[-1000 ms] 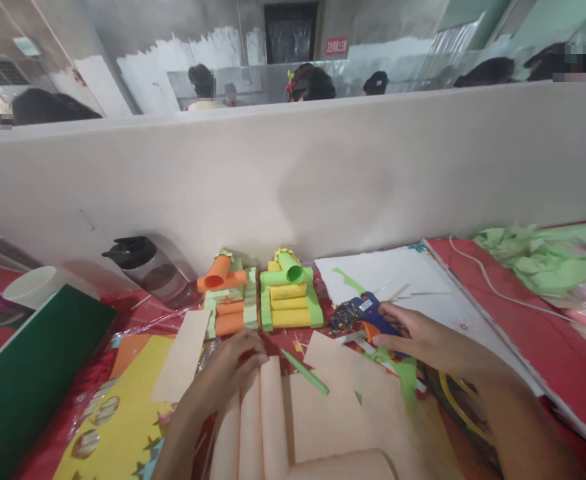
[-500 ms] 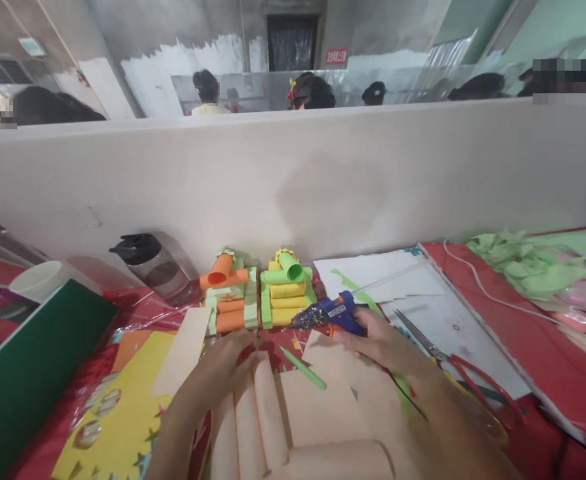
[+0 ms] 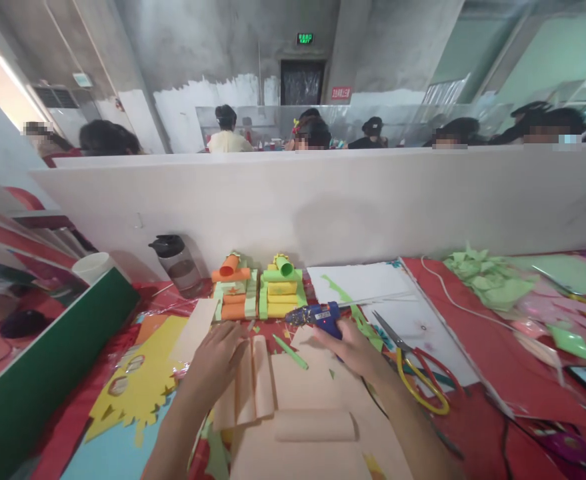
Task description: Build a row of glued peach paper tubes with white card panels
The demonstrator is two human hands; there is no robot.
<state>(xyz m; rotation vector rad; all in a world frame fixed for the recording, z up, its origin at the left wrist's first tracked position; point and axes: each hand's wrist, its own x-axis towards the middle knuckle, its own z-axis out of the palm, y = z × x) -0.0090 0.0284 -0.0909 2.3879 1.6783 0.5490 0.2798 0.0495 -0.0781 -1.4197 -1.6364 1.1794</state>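
My right hand (image 3: 350, 347) is wrapped round the handle of a blue hot glue gun (image 3: 317, 319). Its nozzle points left, and a clear glue stick sticks out at the back. My left hand (image 3: 223, 350) is curled over the upper ends of several peach paper rolls (image 3: 264, 380); a small clear bit shows by its fingertips, but what they pinch is hidden. One more peach roll (image 3: 315, 425) lies crosswise on peach paper sheets (image 3: 303, 387). Between the hands lies a thin green paper roll (image 3: 291, 352). Beyond them stand an orange paper model (image 3: 233, 290) and a yellow-green one (image 3: 283, 290).
Scissors (image 3: 413, 360) lie by my right forearm, near white board (image 3: 383, 277) and crumpled green paper (image 3: 487, 280). At left are yellow paper (image 3: 147, 373), a green board (image 3: 63, 340), a white cup (image 3: 93, 267) and a bottle (image 3: 177, 267). A white partition (image 3: 273, 200) runs behind; people sit beyond it.
The camera view has tilted up, showing more of the room. My right hand still grips the glue gun, and my left hand stays at the upper ends of the peach rolls.
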